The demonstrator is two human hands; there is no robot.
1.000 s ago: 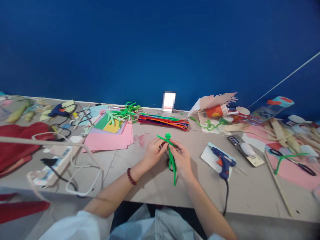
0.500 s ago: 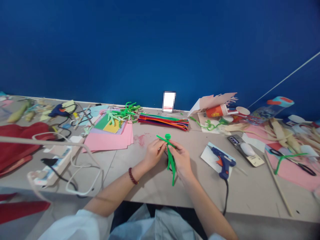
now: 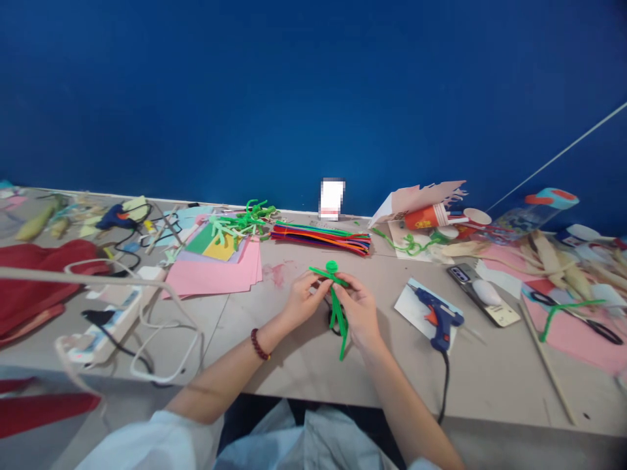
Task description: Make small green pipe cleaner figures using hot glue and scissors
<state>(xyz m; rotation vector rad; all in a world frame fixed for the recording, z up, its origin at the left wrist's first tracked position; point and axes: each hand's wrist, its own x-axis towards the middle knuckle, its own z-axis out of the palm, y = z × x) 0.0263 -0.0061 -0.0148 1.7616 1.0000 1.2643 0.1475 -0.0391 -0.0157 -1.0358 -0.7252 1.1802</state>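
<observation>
Head view: fingertips of the left hand (image 3: 306, 300) and right hand (image 3: 357, 310) pinch a fuzzy green pipe-cleaner figure (image 3: 336, 313), its coiled round head uppermost, held over the matte grey desk (image 3: 298, 372), near a blue hot glue gun (image 3: 437, 320).

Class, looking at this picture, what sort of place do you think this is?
Probably a craft workshop or art classroom: a bundle of coloured pipe cleaners, a blue hot glue gun and stacked craft paper lie on a long table.
</observation>
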